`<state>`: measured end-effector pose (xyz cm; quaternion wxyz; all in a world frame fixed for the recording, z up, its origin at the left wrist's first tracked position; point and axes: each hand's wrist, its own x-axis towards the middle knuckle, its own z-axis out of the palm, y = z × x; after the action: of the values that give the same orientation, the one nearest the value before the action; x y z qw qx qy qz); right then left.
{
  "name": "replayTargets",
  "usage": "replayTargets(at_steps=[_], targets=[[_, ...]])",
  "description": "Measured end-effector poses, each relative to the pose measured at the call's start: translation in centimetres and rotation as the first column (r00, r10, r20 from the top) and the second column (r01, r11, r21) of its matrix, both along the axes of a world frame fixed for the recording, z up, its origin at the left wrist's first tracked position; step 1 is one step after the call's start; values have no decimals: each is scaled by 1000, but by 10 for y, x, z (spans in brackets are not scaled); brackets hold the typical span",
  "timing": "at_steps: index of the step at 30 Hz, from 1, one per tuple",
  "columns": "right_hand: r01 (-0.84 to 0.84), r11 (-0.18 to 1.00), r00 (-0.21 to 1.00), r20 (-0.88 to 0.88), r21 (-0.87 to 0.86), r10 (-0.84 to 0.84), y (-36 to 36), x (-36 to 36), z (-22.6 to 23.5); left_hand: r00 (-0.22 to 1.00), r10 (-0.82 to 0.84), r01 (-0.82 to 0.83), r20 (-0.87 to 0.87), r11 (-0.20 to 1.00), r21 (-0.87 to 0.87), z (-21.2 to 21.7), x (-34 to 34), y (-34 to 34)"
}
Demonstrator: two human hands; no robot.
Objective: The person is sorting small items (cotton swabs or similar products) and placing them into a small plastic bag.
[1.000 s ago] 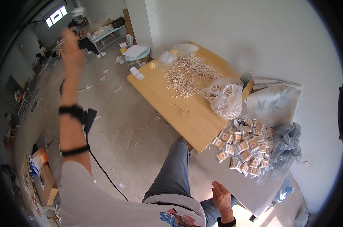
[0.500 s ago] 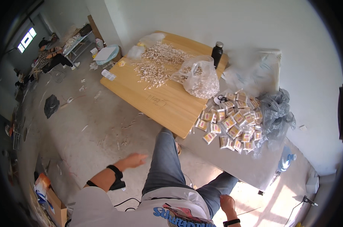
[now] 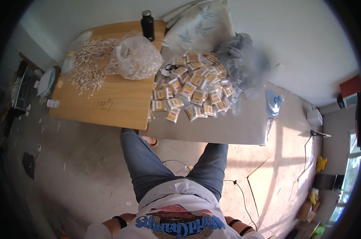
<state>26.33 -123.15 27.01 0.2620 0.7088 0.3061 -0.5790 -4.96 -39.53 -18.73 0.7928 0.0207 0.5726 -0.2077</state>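
Neither of my hands shows; only stretches of both arms with black bands come in at the lower edge, beside my white printed shirt. In front of my knees stands a grey table with a heap of small plastic packets with yellow and white labels. Black-handled scissors lie at the heap's upper left. On the adjoining wooden table are loose cotton swabs in a spread pile. A clear plastic bag full of swabs sits beside that pile.
A black bottle stands at the wooden table's back edge. Grey plastic bags and a patterned sheet lie behind the packets. A large blue water jug is right of the grey table. A cable runs over the floor at right.
My view has swung to the right, so the tables now lie more to the left and straighter ahead. Both hands, seen low in the earlier frame, have gone out of view.
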Motion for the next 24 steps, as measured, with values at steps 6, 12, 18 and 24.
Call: replayTargets(at_steps=[6,12,18,24], targets=[[150,941,948,225,305,-224,7,-141,-113,897,-435,423,82,897,131,-16,41,65],[-33,856,886,411,515,-213,195,58,-474,798,-591,556,115,797,236,-20,56,78],[110,932,901,362,345,-240,587,172,-429,713,-699,639,60,682,356,-26,46,76],[111,905,993,75,-411,-88,432,142,-420,589,-807,702,39,535,470,-34,59,82]])
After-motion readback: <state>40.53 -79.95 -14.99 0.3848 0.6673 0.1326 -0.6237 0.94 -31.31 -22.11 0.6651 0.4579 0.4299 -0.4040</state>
